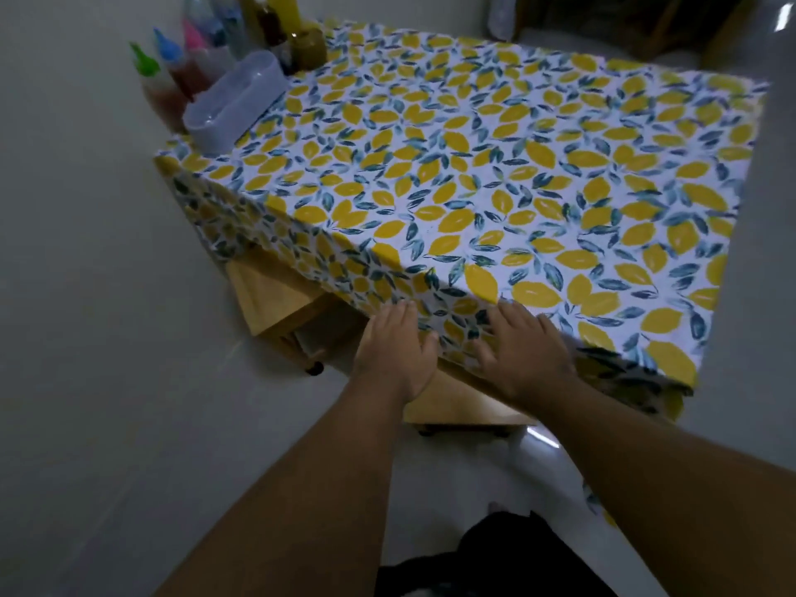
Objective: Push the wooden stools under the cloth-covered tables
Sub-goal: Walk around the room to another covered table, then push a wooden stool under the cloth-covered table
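A table under a lemon-print cloth (pixel 495 174) fills the middle of the head view. Two light wooden stools sit partly beneath its near edge. One stool (pixel 275 297) pokes out at the left below the hanging cloth. The other stool (pixel 456 407) is right in front of me, its top mostly hidden by the cloth and my hands. My left hand (pixel 394 349) lies flat on the cloth's hanging edge over this stool, fingers together. My right hand (pixel 523 344) rests flat beside it on the cloth, fingers spread. Neither hand grips anything.
Several squeeze bottles with coloured caps (pixel 172 66) and a clear plastic container (pixel 234 101) stand on the table's far left corner. Pale tiled floor (pixel 107 338) lies to the left and below. Dark wooden furniture (pixel 624 23) stands behind the table.
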A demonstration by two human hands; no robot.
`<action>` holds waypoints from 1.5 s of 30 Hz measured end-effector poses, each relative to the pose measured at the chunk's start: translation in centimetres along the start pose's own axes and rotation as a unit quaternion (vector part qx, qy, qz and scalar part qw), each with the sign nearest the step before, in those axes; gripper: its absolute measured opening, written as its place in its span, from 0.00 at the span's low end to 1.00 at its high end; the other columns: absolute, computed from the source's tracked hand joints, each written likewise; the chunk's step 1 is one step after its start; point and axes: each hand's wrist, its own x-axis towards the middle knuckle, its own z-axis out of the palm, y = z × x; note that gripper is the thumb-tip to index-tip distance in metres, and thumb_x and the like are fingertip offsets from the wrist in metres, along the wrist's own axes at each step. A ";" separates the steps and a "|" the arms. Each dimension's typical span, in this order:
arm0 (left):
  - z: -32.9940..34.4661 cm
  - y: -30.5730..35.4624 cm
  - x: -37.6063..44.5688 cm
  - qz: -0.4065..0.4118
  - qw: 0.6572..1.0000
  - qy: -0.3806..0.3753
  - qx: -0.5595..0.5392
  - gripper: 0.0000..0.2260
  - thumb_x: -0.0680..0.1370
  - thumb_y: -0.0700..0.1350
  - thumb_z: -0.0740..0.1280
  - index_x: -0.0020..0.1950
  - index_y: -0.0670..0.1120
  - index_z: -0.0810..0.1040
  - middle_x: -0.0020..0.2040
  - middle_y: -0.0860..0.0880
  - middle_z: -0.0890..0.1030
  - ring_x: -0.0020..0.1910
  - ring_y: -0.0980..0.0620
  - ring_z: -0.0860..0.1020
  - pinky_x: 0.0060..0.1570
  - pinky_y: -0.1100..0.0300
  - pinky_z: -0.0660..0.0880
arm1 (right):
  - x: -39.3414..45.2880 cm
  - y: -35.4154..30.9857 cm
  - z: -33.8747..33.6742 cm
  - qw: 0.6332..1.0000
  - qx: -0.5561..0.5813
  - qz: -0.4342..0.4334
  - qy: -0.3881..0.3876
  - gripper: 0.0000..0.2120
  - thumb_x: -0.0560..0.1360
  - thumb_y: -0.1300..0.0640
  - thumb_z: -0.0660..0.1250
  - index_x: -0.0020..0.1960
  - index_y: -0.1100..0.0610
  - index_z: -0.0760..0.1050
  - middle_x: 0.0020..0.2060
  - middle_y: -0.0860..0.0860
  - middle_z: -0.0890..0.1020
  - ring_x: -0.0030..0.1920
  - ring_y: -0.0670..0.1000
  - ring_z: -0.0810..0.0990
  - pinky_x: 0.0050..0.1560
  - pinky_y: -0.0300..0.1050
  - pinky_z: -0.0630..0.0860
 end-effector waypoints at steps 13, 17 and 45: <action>12.3 -10.9 3.6 0.143 0.981 -0.108 0.068 0.31 0.82 0.57 0.53 0.81 0.43 0.52 0.81 0.45 0.55 0.80 0.47 0.50 0.78 0.50 0.47 | -1.8 -6.5 14.9 0.979 0.068 0.173 -0.079 0.33 0.80 0.40 0.46 0.82 0.53 0.52 0.82 0.51 0.55 0.81 0.50 0.50 0.79 0.53 0.46; 18.7 -11.4 7.9 0.148 0.984 -0.080 0.059 0.31 0.82 0.57 0.53 0.81 0.44 0.52 0.81 0.45 0.54 0.80 0.47 0.49 0.78 0.51 0.45 | 1.8 -3.8 20.5 0.983 0.054 0.158 -0.083 0.31 0.82 0.41 0.51 0.82 0.53 0.54 0.81 0.52 0.57 0.81 0.51 0.52 0.79 0.52 0.48; 33.0 -8.6 20.5 0.182 0.961 0.011 0.208 0.36 0.74 0.64 0.45 0.69 0.41 0.73 0.63 0.36 0.75 0.63 0.39 0.72 0.61 0.48 0.67 | 10.5 7.3 33.6 0.945 0.024 0.304 0.116 0.41 0.78 0.30 0.45 0.82 0.50 0.39 0.82 0.53 0.47 0.81 0.55 0.45 0.78 0.51 0.39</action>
